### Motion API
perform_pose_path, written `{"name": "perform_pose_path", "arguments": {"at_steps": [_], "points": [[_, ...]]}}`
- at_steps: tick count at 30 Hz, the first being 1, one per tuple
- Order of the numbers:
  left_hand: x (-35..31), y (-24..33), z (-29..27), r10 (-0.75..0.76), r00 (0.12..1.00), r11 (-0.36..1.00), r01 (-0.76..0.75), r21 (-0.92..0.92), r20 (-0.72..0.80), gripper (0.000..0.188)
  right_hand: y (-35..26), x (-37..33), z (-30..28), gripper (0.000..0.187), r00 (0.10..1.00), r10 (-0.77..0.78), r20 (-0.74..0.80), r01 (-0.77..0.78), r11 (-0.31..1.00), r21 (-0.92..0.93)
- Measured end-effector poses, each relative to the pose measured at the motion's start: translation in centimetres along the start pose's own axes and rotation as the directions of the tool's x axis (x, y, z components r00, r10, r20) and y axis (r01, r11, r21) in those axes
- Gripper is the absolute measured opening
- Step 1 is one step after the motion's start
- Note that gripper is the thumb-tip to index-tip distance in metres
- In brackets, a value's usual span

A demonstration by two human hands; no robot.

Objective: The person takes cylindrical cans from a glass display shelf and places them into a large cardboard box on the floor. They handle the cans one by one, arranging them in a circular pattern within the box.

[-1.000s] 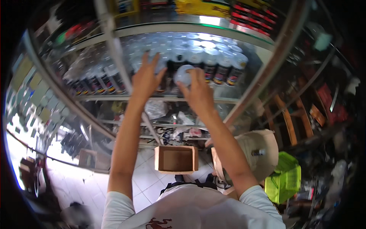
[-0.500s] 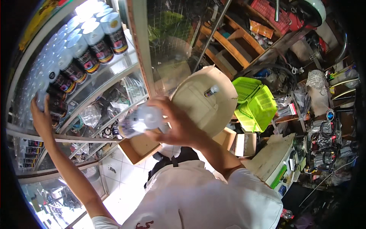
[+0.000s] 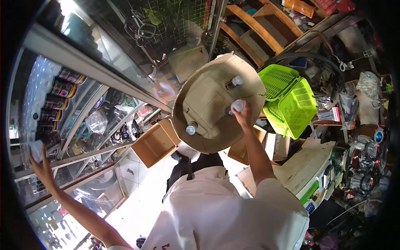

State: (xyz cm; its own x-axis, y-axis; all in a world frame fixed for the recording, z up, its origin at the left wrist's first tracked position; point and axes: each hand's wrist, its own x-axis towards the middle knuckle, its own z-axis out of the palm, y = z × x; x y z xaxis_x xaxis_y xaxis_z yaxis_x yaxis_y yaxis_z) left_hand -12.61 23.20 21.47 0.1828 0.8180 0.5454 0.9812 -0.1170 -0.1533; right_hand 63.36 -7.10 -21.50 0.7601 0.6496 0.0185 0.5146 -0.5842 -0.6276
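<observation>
While the white shirt (image 3: 216,212) fills the bottom of the head view, both arms reach away from it in opposite directions

Right hand (image 3: 243,116): arm stretched out over a big open cardboard box (image 3: 208,104), fingers wrapped round the top of a white-capped spray can (image 3: 237,105) standing in the box. Grip is closed on that can, near the box's right side

Two more capped cans in the same box: one (image 3: 234,81) just beyond the held can, one (image 3: 191,129) well apart, toward the near-left side. Rest of the box floor is bare cardboard

Left hand (image 3: 41,164): far out to the left, fingers spread wide, holding nothing, palm at the edge of a glass-fronted shelf unit (image 3: 83,66). It sits just below a row of dark spray cans with pale caps (image 3: 58,93) on the shelf; can't tell if fingertips touch a can or only the shelf rail

Below the big box, on the white tiled floor (image 3: 137,187): a smaller open cardboard box (image 3: 156,143), more flat cardboard to the right

Right of the big box: lime-green plastic baskets (image 3: 291,98), just beside it

Further out: wooden steps (image 3: 258,29) at the top, wire mesh panel (image 3: 183,16) left of them, cluttered bench of tools and parts (image 3: 362,158) along the right rim
</observation>
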Motion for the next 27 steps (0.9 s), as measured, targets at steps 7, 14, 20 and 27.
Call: {"name": "perform_pose_path", "arguments": {"at_steps": [7, 14, 20, 27], "points": [[-6.6, 13.3, -6.1, -0.481, 0.877, 0.820, 0.452, -0.351, 0.006, 0.075, 12.7, 9.9, 7.3, 0.065, 0.995, 0.087, -0.054, -0.095, 0.981, -0.168], [-16.8, 20.1, -12.1, -0.579, 0.781, 0.709, 0.624, -0.328, 0.234, 0.069, 16.9, 14.5, 10.5, 0.065, 0.975, 0.218, 0.051, -0.211, 0.971, -0.110], [-19.3, 34.9, -11.3, -0.413, 0.687, 0.590, 0.702, -0.399, 0.598, 0.082, 18.3, 15.7, 12.5, 0.064, 0.969, 0.245, 0.013, -0.245, 0.969, -0.043], [-20.4, 47.1, 0.2, 0.214, 0.750, 0.793, 0.240, -0.560, 0.625, 0.073, 15.5, 10.3, 13.4, 0.073, 1.000, -0.003, -0.012, -0.001, 0.952, -0.307]]}}
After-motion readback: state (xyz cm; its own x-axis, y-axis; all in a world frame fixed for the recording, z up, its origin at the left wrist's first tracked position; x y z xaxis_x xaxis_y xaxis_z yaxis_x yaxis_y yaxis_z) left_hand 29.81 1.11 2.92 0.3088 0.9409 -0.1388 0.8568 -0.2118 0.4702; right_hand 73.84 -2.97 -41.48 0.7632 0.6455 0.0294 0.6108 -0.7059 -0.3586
